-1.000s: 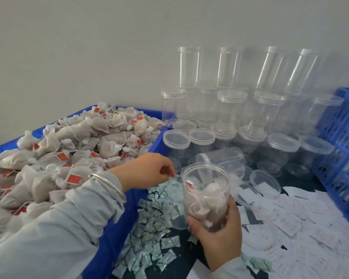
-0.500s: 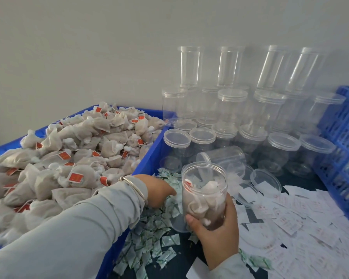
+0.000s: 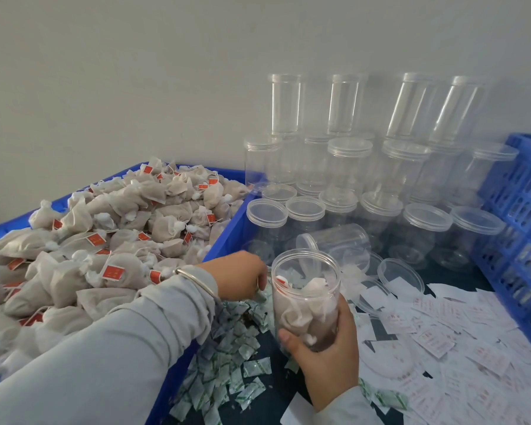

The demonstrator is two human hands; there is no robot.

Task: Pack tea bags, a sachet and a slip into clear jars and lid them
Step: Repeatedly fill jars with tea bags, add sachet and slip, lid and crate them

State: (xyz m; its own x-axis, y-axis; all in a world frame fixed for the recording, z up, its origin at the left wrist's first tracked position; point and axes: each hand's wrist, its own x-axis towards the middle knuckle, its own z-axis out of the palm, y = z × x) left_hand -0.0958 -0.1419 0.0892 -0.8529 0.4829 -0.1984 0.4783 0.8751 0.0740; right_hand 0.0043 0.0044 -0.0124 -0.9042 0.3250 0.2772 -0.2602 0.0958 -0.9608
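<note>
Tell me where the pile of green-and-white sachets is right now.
In the head view, the sachets lie low in the middle on the dark table, between the blue tea bag crate and the held jar, under the left hand.

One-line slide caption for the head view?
Right hand grips clear tea-bag-filled jar; left hand reaches into green-white sachet pile.

The dark tabletop [image 3: 270,391] carries a blue crate [image 3: 227,237] at left and a second blue crate [image 3: 515,210] at right. Between them stand stacked clear lidded jars [image 3: 347,167] at the rear, with loose lids [image 3: 400,276], green-printed sachets [image 3: 236,360] and white paper slips [image 3: 460,338] scattered directly on the surface in front.
</note>
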